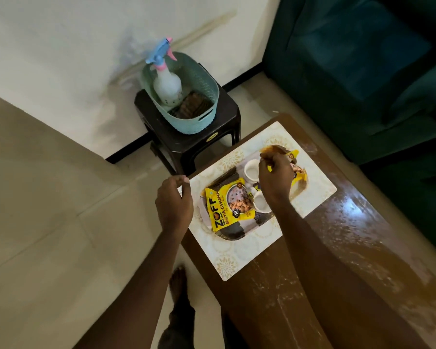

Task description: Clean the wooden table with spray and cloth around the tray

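Your right hand (276,178) curls its fingers over the tray (233,234). Your left hand (174,201) curls beside the placemat (237,258) corner. Blur hides whether either pinches anything. The tray sits on that mat on the wooden table (350,248), carrying a yellow packet (222,212) reading "ZOFF SOYA CHUNK" and "10". Spray bottle (166,84) and cloth (189,107) stand in the teal basket (186,122).

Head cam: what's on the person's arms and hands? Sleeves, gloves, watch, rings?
Nothing worn that shows. The left hand and right hand have no gloves. The arms behind them are bare down to the frame's bottom edge, so no sleeves are in view. Neither wrist carries a watch or band, and the visible fingers show no rings.
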